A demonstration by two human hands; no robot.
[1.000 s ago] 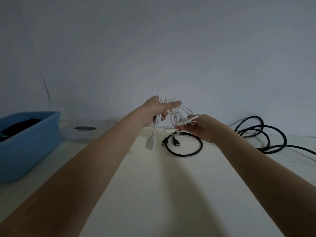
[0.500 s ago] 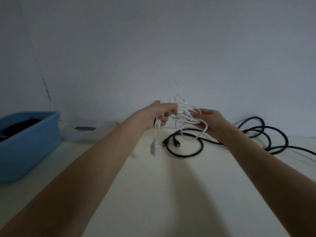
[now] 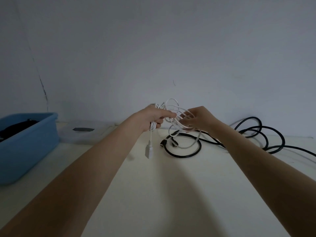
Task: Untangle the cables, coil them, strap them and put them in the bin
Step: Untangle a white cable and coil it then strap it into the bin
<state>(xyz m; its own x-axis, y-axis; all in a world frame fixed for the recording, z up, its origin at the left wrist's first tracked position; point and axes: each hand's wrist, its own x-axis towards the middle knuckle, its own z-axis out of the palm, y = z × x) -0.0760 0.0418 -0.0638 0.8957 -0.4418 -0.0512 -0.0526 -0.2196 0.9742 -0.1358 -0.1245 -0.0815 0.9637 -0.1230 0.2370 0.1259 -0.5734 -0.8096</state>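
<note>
Above desk (image 3: 153,194), I see left hand (image 3: 153,119) gripping white cable (image 3: 174,117) bundle, right hand (image 3: 196,119) pinching loops. Risk: hanging loop snags black cable (image 3: 266,134), retangles.

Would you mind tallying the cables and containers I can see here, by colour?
White cable: 1, gripped by left hand and right hand
Black cable: 1 visible tangle on the table
Blue bin: 1
Clear lidded box: 1
Total: 4

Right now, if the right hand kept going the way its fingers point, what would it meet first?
The right hand points leftward into the white cable loops; beyond them, the left hand. Depth is unclear.
</note>
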